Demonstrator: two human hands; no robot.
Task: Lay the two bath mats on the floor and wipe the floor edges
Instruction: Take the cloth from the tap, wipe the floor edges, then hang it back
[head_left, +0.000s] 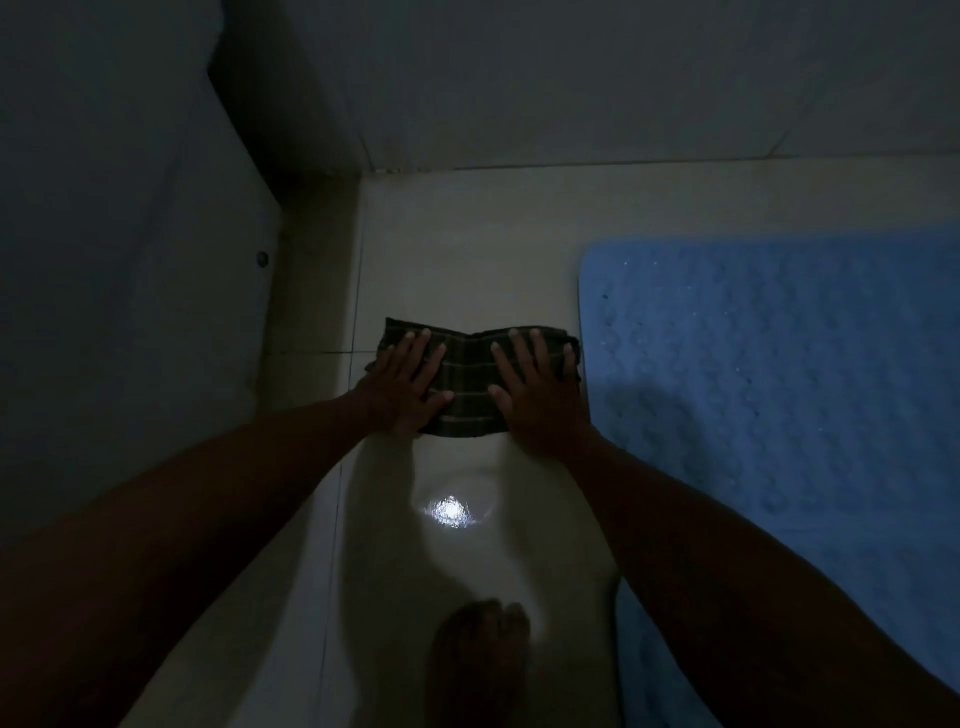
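Note:
A dark plaid cloth (470, 384) lies flat on the pale tiled floor (467, 249). My left hand (402, 384) presses on its left half, fingers spread and flat. My right hand (540, 395) presses on its right half the same way. A blue textured bath mat (779, 395) lies flat on the floor to the right, its left edge close beside the cloth. Only one mat is in view. The room is dim.
A wall (571, 78) meets the floor just beyond the cloth. A dark door or panel (130, 260) stands on the left, with a corner recess behind it. My bare foot (480, 660) rests on the floor below a bright light reflection (449, 512).

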